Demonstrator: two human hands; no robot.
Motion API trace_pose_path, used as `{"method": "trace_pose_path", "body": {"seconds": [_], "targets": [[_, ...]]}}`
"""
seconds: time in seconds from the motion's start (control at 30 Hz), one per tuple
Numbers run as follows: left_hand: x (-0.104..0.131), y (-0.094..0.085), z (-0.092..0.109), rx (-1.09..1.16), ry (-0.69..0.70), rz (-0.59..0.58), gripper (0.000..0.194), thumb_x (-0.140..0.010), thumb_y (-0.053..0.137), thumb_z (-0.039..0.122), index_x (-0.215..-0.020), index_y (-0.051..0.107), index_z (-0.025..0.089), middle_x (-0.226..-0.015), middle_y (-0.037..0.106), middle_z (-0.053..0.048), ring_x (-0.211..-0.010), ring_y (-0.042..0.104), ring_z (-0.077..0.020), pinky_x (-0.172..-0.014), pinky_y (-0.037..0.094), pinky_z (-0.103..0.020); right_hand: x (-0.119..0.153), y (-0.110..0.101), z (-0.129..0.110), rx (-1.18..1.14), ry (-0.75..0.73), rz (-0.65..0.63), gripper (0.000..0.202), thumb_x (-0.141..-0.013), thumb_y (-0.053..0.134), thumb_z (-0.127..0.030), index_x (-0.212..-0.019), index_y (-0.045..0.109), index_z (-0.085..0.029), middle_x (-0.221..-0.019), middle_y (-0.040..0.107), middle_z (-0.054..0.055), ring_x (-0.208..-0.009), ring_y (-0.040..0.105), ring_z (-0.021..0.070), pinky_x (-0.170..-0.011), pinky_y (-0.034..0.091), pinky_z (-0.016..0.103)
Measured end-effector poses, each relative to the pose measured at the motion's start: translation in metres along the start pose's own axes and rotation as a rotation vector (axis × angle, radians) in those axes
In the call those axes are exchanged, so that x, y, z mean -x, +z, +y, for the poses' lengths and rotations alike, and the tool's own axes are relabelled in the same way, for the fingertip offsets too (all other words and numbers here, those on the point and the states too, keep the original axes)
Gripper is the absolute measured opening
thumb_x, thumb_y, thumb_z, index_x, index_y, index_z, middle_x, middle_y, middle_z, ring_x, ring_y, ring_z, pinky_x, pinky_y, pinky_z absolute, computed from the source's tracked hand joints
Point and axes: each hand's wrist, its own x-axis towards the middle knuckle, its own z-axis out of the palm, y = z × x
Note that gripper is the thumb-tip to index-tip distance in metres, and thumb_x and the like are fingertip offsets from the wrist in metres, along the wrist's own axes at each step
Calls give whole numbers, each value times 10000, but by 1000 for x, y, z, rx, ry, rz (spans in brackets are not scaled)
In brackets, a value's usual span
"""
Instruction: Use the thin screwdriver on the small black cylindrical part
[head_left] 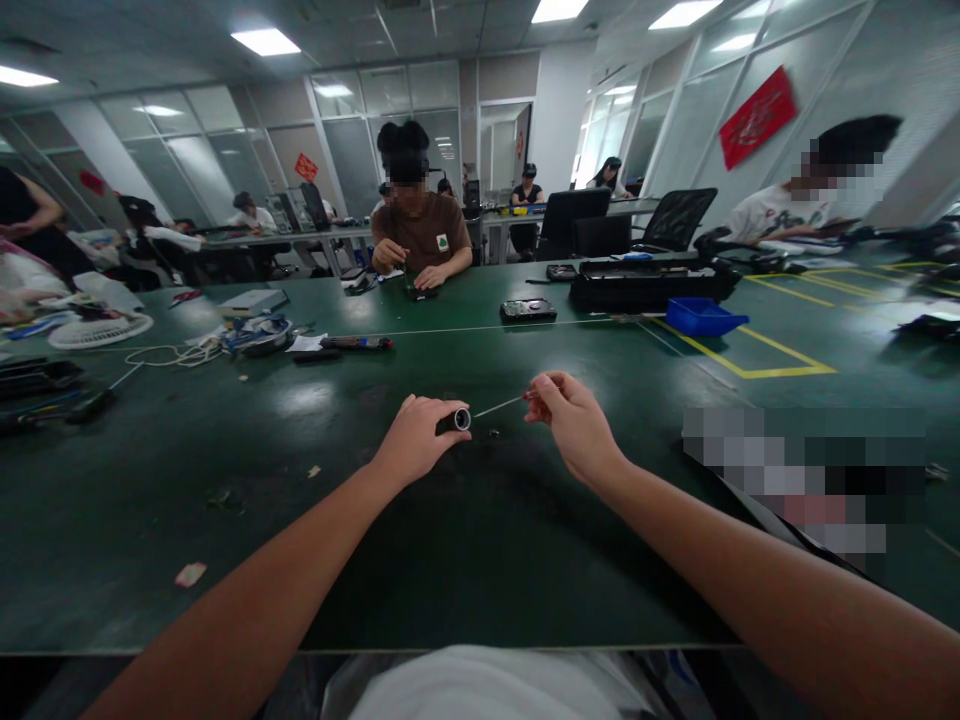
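Note:
My left hand (420, 435) is closed around a short black cylinder (461, 419) with a pale ring at its open end, which faces me and slightly right. Between the fingers of my right hand (568, 415) is a thin screwdriver (499, 406), its slim metal shaft pointing left toward the cylinder. The shaft's tip is close to the ring; whether they touch I cannot tell. Most of the handle is hidden by my fingers. A tiny dark part (493, 433) lies on the table between my hands.
The green table (480, 580) carries a blue bin (703, 317), a long black housing (652, 285) and a hard drive (528, 309) farther back. Left are a bundle of cables (259, 335), a dark pen-like tool (356, 343) and a white fan grille (101, 330). A person (424, 235) works opposite.

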Motion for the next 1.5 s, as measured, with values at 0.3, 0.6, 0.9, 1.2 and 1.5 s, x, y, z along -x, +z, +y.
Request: {"method": "trace_pose_path", "body": {"seconds": [0.3, 0.6, 0.9, 1.2, 1.5], "targets": [[2, -4, 10, 310, -129, 174, 334, -880, 606, 327, -1194, 578, 217, -1162, 644, -59, -1075, 591, -216, -969, 448, -373, 4, -2, -13, 164, -137, 67, 271, -882, 595, -463, -930, 650, -201, -758, 648, 14, -700, 596, 159, -666, 481, 309], [1, -15, 56, 264, -88, -108, 192, -865, 590, 377, -973, 639, 226, -857, 671, 1, -751, 619, -165, -664, 467, -276, 16, -5, -31, 455, -325, 91, 281, -891, 592, -467, -977, 696, -221, -799, 699, 32, -671, 602, 180, -632, 452, 315], [-22, 30, 66, -46, 100, -338, 273, -872, 566, 297, -1101, 690, 218, -959, 700, -75, -834, 652, -233, -756, 490, -345, 17, -6, -32, 469, -377, 63, 240, -921, 568, -431, -988, 674, -226, -841, 705, 31, -731, 632, 192, -680, 470, 324], [-30, 12, 38, 219, -34, -399, 242, -863, 573, 346, -1008, 713, 213, -949, 708, -52, -781, 636, -187, -717, 472, -297, 17, -5, -32, 418, -360, 47, 210, -929, 552, -381, -948, 658, -201, -782, 677, 21, -687, 609, 166, -639, 448, 294], [-2, -69, -66, 917, -643, 96, 276, -849, 577, 241, -1113, 610, 168, -910, 634, -45, -599, 500, -98, -529, 394, -221, 14, -5, -24, 389, -327, -13, 228, -951, 515, -394, -942, 641, -203, -777, 650, 20, -700, 601, 160, -607, 431, 275]]}}
